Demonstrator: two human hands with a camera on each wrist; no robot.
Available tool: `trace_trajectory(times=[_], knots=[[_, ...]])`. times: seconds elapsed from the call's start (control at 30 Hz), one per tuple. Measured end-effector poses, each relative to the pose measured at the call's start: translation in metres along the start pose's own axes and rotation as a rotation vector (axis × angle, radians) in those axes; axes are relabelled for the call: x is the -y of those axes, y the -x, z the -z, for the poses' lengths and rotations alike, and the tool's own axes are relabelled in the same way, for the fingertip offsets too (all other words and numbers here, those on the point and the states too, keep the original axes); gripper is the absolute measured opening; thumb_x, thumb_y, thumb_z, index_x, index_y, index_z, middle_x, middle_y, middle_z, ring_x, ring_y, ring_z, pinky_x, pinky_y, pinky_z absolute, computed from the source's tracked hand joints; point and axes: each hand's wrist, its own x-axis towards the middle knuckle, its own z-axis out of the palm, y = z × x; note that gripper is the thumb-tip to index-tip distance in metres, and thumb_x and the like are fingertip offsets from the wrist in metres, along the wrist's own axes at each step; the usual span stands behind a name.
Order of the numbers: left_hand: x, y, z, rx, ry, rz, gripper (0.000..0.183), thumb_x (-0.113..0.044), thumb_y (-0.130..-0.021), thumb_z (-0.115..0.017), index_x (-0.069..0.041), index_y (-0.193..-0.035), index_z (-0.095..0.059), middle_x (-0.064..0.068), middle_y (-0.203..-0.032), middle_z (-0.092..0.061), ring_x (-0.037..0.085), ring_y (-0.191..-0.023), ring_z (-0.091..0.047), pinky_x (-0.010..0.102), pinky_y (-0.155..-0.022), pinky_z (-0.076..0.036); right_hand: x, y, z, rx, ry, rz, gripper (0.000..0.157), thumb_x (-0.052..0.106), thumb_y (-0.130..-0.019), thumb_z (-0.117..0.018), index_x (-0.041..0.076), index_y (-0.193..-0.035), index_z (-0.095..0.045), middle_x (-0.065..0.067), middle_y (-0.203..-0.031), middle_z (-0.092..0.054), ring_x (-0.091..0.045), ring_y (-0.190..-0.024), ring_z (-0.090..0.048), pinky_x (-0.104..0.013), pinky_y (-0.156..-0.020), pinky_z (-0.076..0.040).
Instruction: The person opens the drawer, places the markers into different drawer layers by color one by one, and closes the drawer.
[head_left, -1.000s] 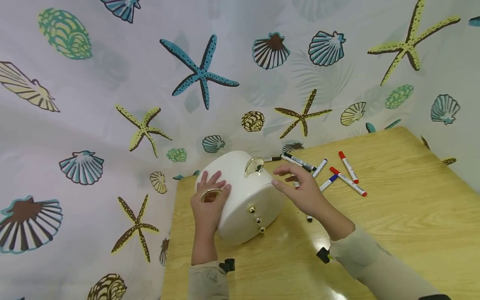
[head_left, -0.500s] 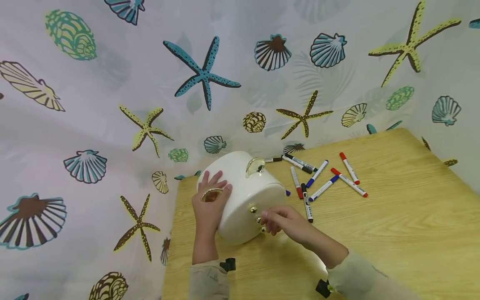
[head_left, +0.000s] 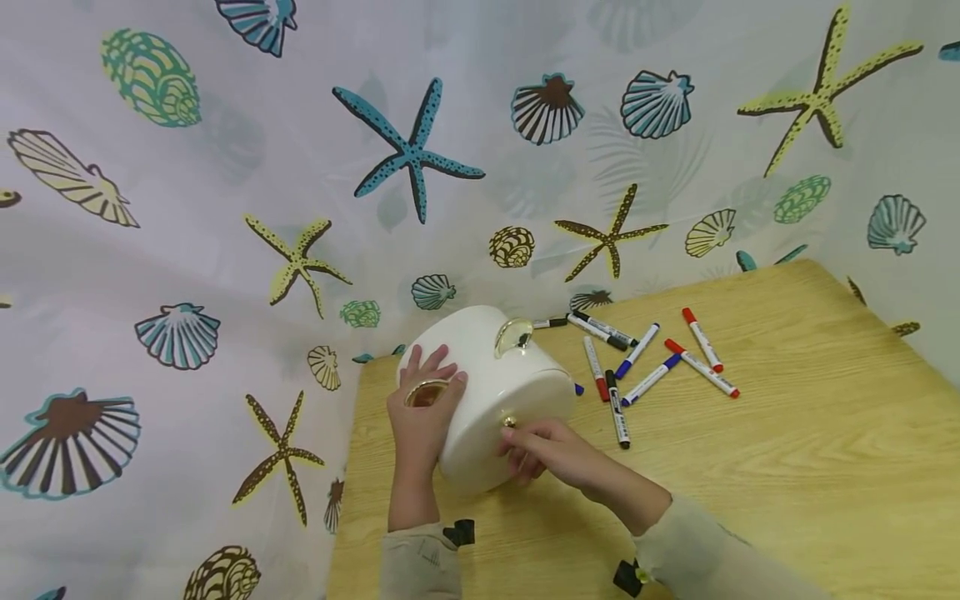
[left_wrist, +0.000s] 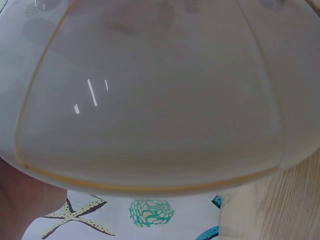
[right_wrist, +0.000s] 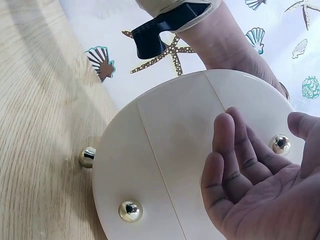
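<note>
A glossy white container [head_left: 480, 354] lies tipped on the table, with a gold loop handle [head_left: 501, 340] on its upper side. My left hand [head_left: 422, 417] rests on its near left side, fingers spread around a second gold-rimmed handle [head_left: 427, 393]. Against the end face, my right hand [head_left: 553, 454] has loosely bent fingers beside a gold ball [head_left: 510, 422]. The right wrist view shows thumb and fingers apart near a gold ball [right_wrist: 280, 144]; another gold ball [right_wrist: 131, 211] sits lower on the face. Gold lines cross the white surface [left_wrist: 155, 110] in the left wrist view.
Several markers lie scattered right of the container, among them a red-capped marker [head_left: 702, 340], a black-capped marker [head_left: 618, 408] and a blue-capped marker [head_left: 651, 379]. The wooden table [head_left: 810, 433] extends right. A curtain [head_left: 480, 108] printed with shells and starfish hangs behind.
My right hand has moved down and left from the container's upper right edge to the gold balls on its end face. The left hand keeps its place; the container has hardly moved.
</note>
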Motion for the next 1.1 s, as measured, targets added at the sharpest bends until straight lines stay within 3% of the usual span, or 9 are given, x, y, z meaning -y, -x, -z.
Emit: trace_trajectory(times=[0.37, 0.7, 1.1], knots=[[0.0028, -0.0016, -0.0019, -0.015, -0.023, -0.069, 0.021, -0.043, -0.083, -0.077, -0.023, -0.089, -0.077, -0.013, -0.12, -0.07, 0.005, -0.142, -0.038, 0.035, -0.128, -0.007, 0.0028, -0.0055, -0.0051, -0.013, -0.066, -0.037, 0.06, 0.054, -0.099, -0.047, -0.002, -0.111, -0.064, -0.01, -0.085, -0.071, -0.02, -0.073, -0.066, -0.032, -0.069, -0.057], [0.0011, 0.0004, 0.0017, -0.007, 0.0, -0.075, 0.019, -0.039, -0.083, -0.078, -0.022, -0.091, -0.078, -0.01, -0.12, -0.071, 0.007, -0.143, -0.038, 0.036, -0.127, -0.008, 0.0029, -0.0091, -0.0096, -0.058, -0.113, -0.046, 0.069, 0.059, -0.099, -0.04, -0.004, -0.11, -0.066, -0.005, -0.082, -0.07, -0.017, -0.07, -0.065, -0.031, -0.067, -0.058], [0.0072, 0.0003, 0.0022, -0.012, 0.0, -0.082, 0.014, -0.04, -0.083, -0.078, -0.027, -0.089, -0.078, -0.013, -0.119, -0.071, 0.007, -0.143, -0.039, 0.034, -0.127, -0.008, 0.0005, -0.0084, -0.0082, -0.073, -0.156, -0.07, 0.058, 0.049, -0.098, -0.05, -0.005, -0.106, -0.068, -0.006, -0.079, -0.072, -0.016, -0.066, -0.065, -0.029, -0.064, -0.056]])
